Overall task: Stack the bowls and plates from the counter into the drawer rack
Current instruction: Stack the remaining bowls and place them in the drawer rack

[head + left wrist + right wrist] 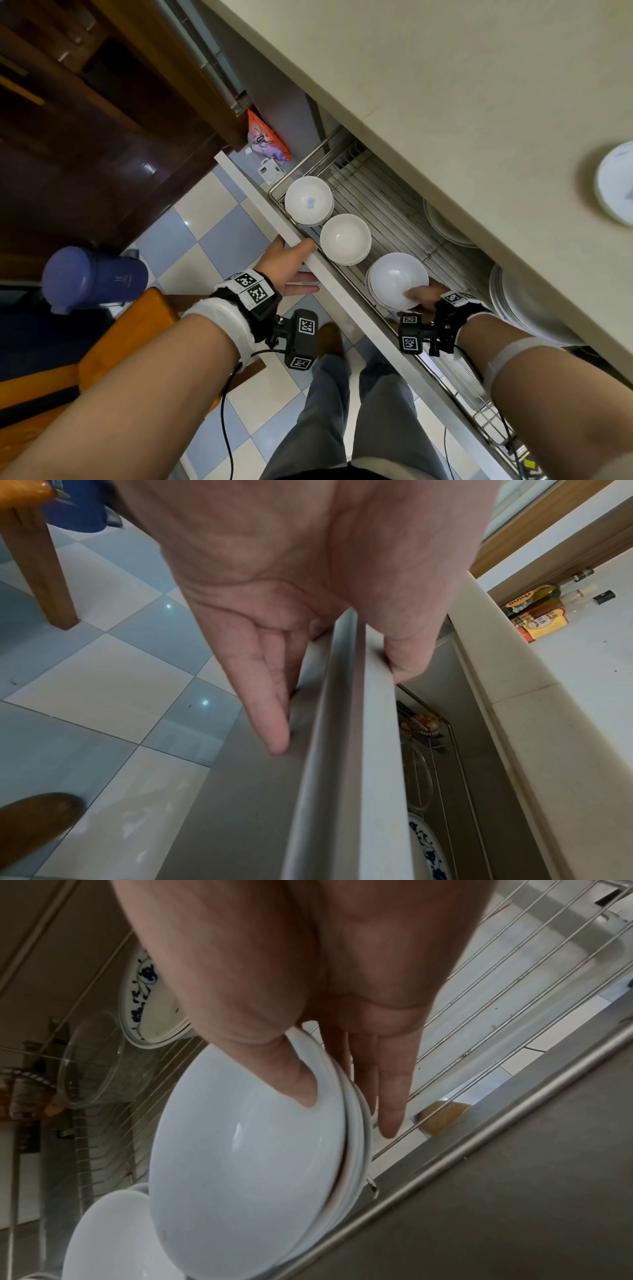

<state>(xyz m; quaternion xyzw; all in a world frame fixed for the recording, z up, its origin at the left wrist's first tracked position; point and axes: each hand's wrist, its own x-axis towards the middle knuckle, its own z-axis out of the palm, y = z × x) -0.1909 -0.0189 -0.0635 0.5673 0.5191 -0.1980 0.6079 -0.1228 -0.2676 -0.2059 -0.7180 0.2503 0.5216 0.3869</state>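
A bowl stack [397, 279] is pinched by right hand [424, 298] fingers; the drawer front [274, 219] at nine o'clock is gripped by the left hand [287, 263]; a plate [616, 185] is left on the surface [445, 85] above a checkered floor [191, 240].

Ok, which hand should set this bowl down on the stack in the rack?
The right hand. It already pinches the top bowl, thumb inside the rim, directly over the nearest stack in the drawer rack. The left hand is occupied, holding the drawer front.

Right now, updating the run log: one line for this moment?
left hand grips drawer front | right hand holds bowl stack in rack | plate on counter
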